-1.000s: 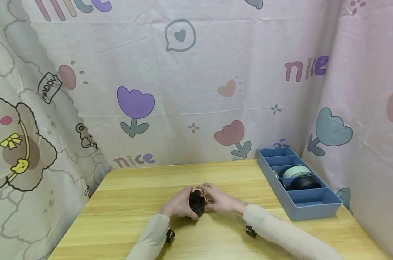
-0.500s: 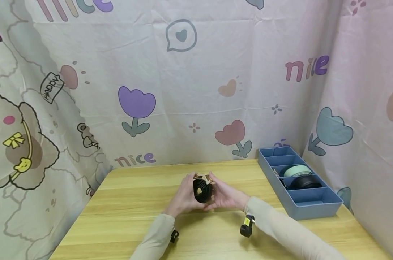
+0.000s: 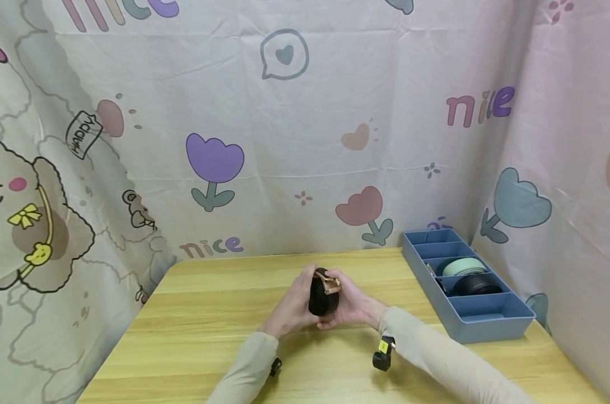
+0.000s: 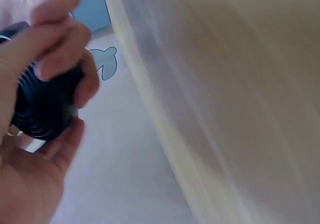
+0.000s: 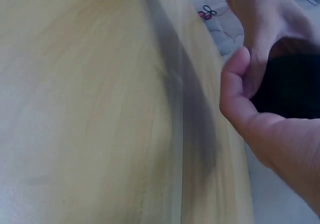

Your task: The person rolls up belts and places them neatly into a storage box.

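A black belt (image 3: 321, 300), wound into a tight coil with a gold-coloured buckle (image 3: 330, 282) on its upper right side, is held over the middle of the table. My left hand (image 3: 296, 303) grips the coil from the left, and my right hand (image 3: 354, 300) grips it from the right near the buckle. In the left wrist view the ridged edges of the coiled belt (image 4: 45, 109) show between curled fingers. The right wrist view shows the dark belt (image 5: 292, 86) cupped between both hands.
A blue-grey divided box (image 3: 491, 330) stands at the right of the wooden table (image 3: 209, 314). In its compartments lie a rolled mint-green belt (image 3: 463, 266) and a rolled black belt (image 3: 478, 285). A printed curtain (image 3: 284, 123) hangs behind the table and at both sides.
Both hands have lifted the coil and moved it slightly right and away from me. It has been turned, so its spiral face now shows more edge-on and the buckle faces up.
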The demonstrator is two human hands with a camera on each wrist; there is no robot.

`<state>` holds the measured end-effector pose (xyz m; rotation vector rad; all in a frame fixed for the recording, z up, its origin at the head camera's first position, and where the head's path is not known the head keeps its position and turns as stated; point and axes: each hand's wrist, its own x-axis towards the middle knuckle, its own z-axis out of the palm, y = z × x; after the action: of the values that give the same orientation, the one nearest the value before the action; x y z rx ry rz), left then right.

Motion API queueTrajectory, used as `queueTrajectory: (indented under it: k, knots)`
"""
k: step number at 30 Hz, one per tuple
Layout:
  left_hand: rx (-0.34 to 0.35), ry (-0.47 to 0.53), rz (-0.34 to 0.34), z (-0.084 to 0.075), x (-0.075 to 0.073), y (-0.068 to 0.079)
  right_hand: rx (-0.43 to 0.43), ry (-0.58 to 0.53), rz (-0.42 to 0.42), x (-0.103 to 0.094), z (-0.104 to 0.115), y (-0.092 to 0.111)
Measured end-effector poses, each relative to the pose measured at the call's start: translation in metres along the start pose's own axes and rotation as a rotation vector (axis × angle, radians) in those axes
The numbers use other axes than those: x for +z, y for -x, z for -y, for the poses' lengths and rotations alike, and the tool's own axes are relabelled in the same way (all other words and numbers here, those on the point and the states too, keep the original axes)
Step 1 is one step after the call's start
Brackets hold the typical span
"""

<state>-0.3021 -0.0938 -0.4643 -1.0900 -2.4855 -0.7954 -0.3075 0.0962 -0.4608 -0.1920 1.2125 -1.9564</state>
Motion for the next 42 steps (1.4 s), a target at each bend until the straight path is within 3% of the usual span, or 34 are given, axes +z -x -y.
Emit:
queueTrajectory:
  k: [3, 5, 7, 12, 14, 16, 21, 25, 29, 34, 38, 42]
  knots:
    - [-0.097, 0.051, 0.099, -0.003, -0.004, 0.002, -0.098, 0.027, -0.133, 0.001, -0.002, -0.003]
    - [-0.174, 0.136, 0.141, -0.005, -0.007, 0.003, -0.192, 0.109, -0.231, 0.002, -0.003, -0.005]
    - [-0.230, 0.264, 0.145, -0.007, -0.009, 0.001, -0.322, 0.269, -0.346, 0.002, -0.003, -0.007]
    - [-0.354, 0.547, 0.097, -0.014, -0.010, -0.003, -0.565, 0.874, -0.742, 0.006, -0.004, -0.010]
    - [-0.390, 0.606, 0.086, -0.018, -0.010, -0.004, -0.609, 1.026, -0.863, 0.007, -0.006, -0.010]
    - [-0.412, 0.648, 0.066, -0.019, -0.007, -0.006, -0.665, 1.102, -0.908, 0.008, -0.009, -0.010]
    - [-0.438, 0.652, -0.087, -0.021, -0.001, -0.010, -0.851, 1.278, -0.901, 0.008, -0.013, -0.010]
    - [-0.433, 0.581, -0.166, -0.015, 0.002, -0.007, -0.912, 1.443, -0.801, 0.005, -0.010, -0.008]
    - [-0.386, 0.427, -0.144, -0.004, 0.005, -0.001, -0.808, 1.508, -0.625, -0.003, -0.001, -0.002]
    - [-0.278, 0.272, -0.081, 0.000, 0.005, 0.003, -0.617, 1.447, -0.436, -0.007, 0.011, 0.007]
    - [-0.209, 0.201, -0.100, 0.001, 0.011, 0.001, -0.555, 1.504, -0.437, 0.000, 0.019, 0.009]
    - [-0.180, 0.167, -0.144, -0.003, 0.019, -0.003, -0.535, 1.596, -0.519, 0.007, 0.019, 0.013]
